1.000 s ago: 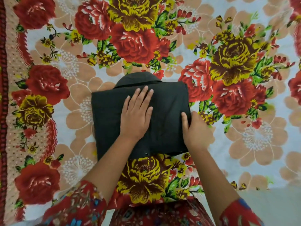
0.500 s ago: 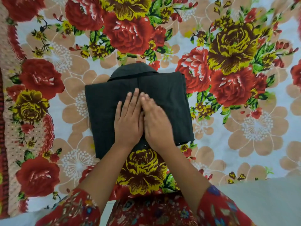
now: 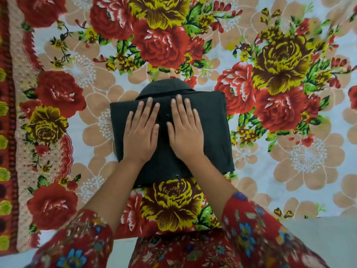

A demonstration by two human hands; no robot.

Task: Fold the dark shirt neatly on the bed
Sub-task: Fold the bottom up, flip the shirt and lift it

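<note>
Dark shirt (image 3: 210, 132) lies on the bed (image 3: 274, 171), folded into a compact rectangle, flat on the floral sheet. The collar (image 3: 164, 87) sticks out past the shirt's far edge as a rounded hump.

Left hand (image 3: 140, 136) is palm down on the left half of the shirt, fingers straight and slightly fanned, with the tips just short of the shirt's far edge. It grips nothing and just presses flat on the cloth. Right hand (image 3: 185, 132) does the same on the shirt's middle, palm down, fingers straight and close together, thumb out toward the left hand. The hands are side by side with a narrow gap of shirt between them, not touching.

A small pale button (image 3: 166, 113) shows on the shirt in that gap. Another (image 3: 176, 175) sits at the shirt's near edge between the forearms. The right part of the shirt is uncovered and smooth.

A big yellow rose print (image 3: 173, 202) on the sheet meets the shirt's near edge. Both forearms cross the shirt's near edge, coming out of red patterned sleeves (image 3: 251, 229).
</note>
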